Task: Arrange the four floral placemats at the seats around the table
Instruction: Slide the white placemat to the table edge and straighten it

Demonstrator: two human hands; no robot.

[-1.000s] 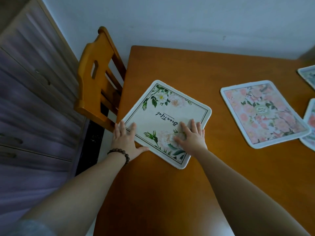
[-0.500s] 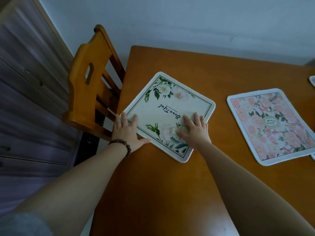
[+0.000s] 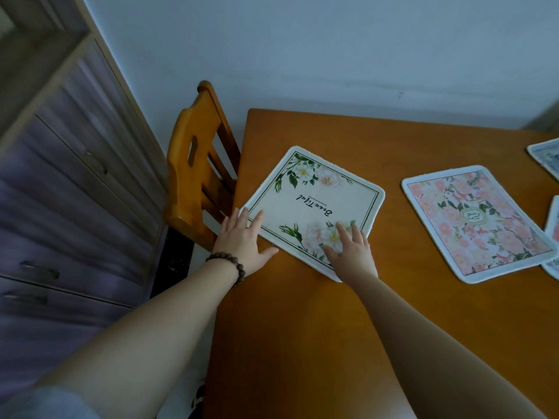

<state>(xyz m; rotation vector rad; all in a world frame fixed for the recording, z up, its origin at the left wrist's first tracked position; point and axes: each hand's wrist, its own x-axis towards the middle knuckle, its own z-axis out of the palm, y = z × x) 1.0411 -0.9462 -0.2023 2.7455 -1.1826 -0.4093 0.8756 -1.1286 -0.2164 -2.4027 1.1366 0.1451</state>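
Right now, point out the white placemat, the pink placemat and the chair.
white placemat (image 3: 329, 195), head view, bare middle near the lettering.
pink placemat (image 3: 472, 225), head view, centre of the print.
chair (image 3: 184, 176), head view, backrest.

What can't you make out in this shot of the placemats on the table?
Head view:
- Cream placemat: near corner covered by the right hand.
- Its small print beside "Beautiful": too tiny.
- Pink placemat: centre label too small.
- Two more placemats: cut off by the right edge.
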